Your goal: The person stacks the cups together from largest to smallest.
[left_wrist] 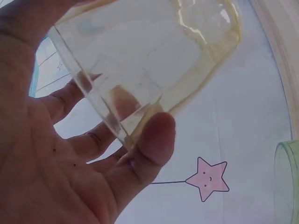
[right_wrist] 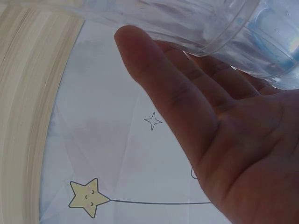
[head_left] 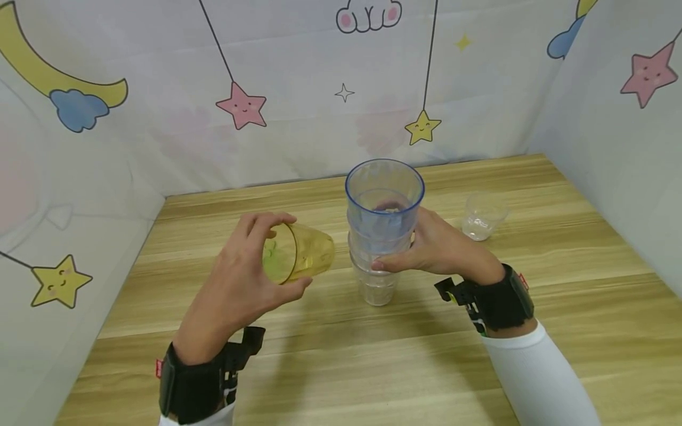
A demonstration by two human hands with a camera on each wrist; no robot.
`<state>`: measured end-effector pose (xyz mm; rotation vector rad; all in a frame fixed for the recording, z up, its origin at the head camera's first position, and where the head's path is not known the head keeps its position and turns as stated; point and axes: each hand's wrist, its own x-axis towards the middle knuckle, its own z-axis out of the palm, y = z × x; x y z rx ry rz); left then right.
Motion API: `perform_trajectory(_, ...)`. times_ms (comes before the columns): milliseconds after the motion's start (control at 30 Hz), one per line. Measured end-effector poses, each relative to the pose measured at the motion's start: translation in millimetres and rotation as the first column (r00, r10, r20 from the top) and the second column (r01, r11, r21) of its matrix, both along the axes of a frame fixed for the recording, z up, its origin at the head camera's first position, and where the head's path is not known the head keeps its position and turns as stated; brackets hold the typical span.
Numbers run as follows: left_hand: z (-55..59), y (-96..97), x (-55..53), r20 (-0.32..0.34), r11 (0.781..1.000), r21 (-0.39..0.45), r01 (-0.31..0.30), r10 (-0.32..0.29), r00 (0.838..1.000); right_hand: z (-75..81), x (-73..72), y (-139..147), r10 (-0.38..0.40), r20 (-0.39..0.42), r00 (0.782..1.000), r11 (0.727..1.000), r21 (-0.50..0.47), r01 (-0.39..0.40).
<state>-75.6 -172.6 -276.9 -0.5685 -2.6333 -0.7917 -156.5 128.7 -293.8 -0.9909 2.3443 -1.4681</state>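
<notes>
My left hand [head_left: 240,278] holds a yellow see-through cup [head_left: 315,251] tipped on its side, thumb below and fingers above its rim. The cup's mouth faces the palm and its base points right; the left wrist view shows the thumb at the rim of this yellow cup [left_wrist: 196,79]. With my right hand [head_left: 444,245] I grip an upright stack of nested clear cups [head_left: 373,263], the thumb across the front and the other fingers hidden behind. On top of the stack sits a blue-rimmed cup [head_left: 383,180], mouth up.
A small clear cup [head_left: 482,220] stands on the wooden table [head_left: 575,284] to the right, behind my right wrist. Part of a green cup [left_wrist: 288,182] shows at the left wrist view's right edge. Printed cloth walls [head_left: 303,142] border the table's back and sides.
</notes>
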Motion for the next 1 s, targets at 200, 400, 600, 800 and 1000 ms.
perform_trajectory(200, 1.8, 0.6, 0.2, -0.033, 1.0, 0.02, 0.004, -0.004, 0.999, -0.5, -0.4, 0.3, 0.002, 0.002, 1.0, 1.0, -0.005, -0.002)
perform_trajectory(400, 2.9, 0.8, 0.4, -0.093, 1.0, 0.029, 0.006, -0.003, 0.996, -1.0, -0.6, 0.0, 0.004, 0.005, 1.0, 1.0, -0.008, -0.004)
perform_trajectory(600, 3.7, 0.9, 0.5, -0.137, 0.998, 0.054, 0.009, -0.001, 0.991, -1.1, -0.6, -0.4, 0.009, 0.007, 1.0, 1.0, -0.017, -0.008)
perform_trajectory(800, 3.7, 0.4, -0.7, -0.192, 0.996, 0.092, 0.019, -0.001, 0.981, -1.1, -0.2, -0.4, 0.011, 0.005, 1.0, 1.0, -0.023, -0.011)
perform_trajectory(1000, 3.1, 0.8, -1.6, -0.207, 0.996, 0.091, 0.018, 0.001, 0.978, -1.0, 0.2, -0.2, 0.01, 0.012, 1.0, 1.0, -0.02, -0.01)
